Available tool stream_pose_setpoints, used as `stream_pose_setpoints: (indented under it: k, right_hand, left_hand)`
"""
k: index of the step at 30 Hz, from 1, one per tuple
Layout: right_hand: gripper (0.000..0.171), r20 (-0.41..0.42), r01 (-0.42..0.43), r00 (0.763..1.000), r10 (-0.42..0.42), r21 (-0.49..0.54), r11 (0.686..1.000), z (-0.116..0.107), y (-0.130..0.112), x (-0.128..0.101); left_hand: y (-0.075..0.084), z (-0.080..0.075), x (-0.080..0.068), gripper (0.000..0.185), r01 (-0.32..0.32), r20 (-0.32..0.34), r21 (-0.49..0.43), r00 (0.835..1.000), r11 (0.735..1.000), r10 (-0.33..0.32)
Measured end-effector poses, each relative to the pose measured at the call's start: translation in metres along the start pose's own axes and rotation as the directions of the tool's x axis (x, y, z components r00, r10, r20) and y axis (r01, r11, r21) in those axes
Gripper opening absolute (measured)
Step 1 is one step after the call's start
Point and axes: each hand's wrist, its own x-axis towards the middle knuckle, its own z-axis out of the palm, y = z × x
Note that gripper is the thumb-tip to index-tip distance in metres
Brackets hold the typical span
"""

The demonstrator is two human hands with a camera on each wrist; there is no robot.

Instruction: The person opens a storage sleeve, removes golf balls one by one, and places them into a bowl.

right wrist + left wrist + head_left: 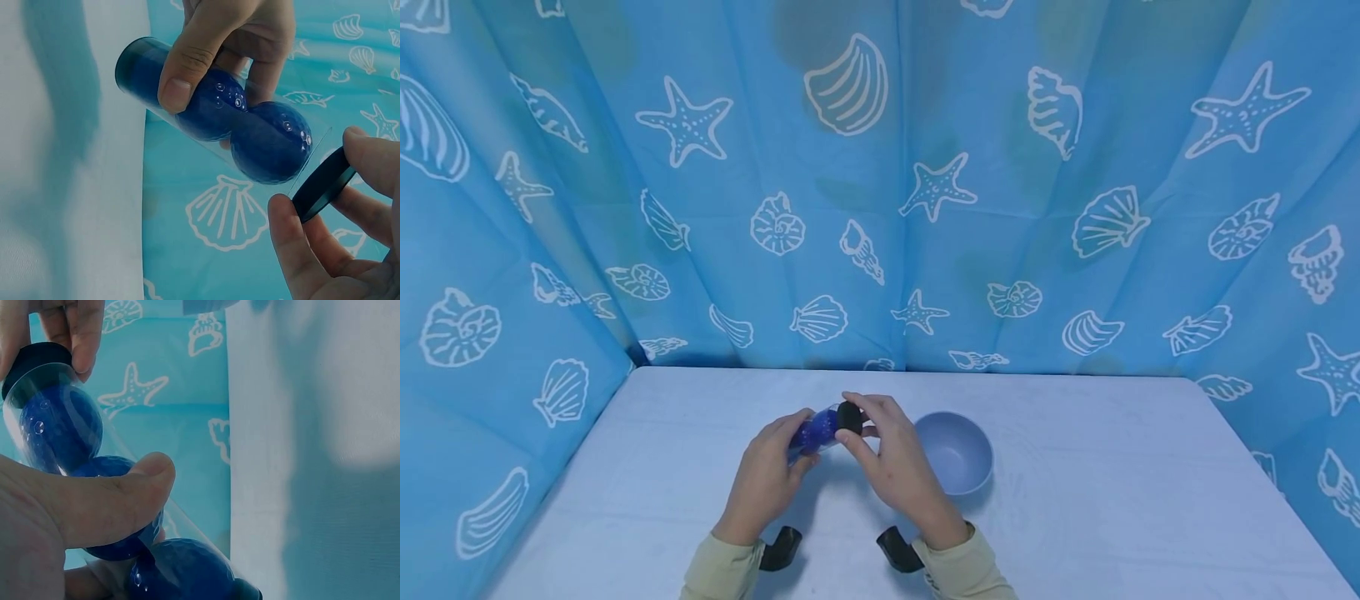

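A clear plastic tube with dark blue balls stacked inside is held above the white table. My left hand grips the tube's body, the thumb lying across it. My right hand pinches the round black cap between thumb and fingers at the tube's upper end. In the right wrist view the cap is tilted and sits just off the tube's rim. The tube's other end is closed by a dark base.
A pale blue bowl, with nothing in it, stands on the table just right of my right hand. Blue curtains printed with shells and starfish close off the back and both sides.
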Motion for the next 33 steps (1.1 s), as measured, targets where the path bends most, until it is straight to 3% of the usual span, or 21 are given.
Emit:
stream_pose_setpoints:
  k: [10,33]
  right_hand:
    - [0.047,-0.044,0.006,0.999,-0.008,-0.03,1.0,-0.0005,-0.0008,0.0004]
    - [0.052,-0.095,-0.099,0.991,0.089,-0.106,0.989,0.0042,0.0003,0.0007]
  left_hand:
    - [-0.0027,-0.0004,0.0022,0.057,-0.011,-0.039,-0.036,0.999,0.999,0.01]
    - [-0.0042,-0.0014,0.0022,0.06,0.027,-0.01,-0.082,1.0,0.996,-0.028]
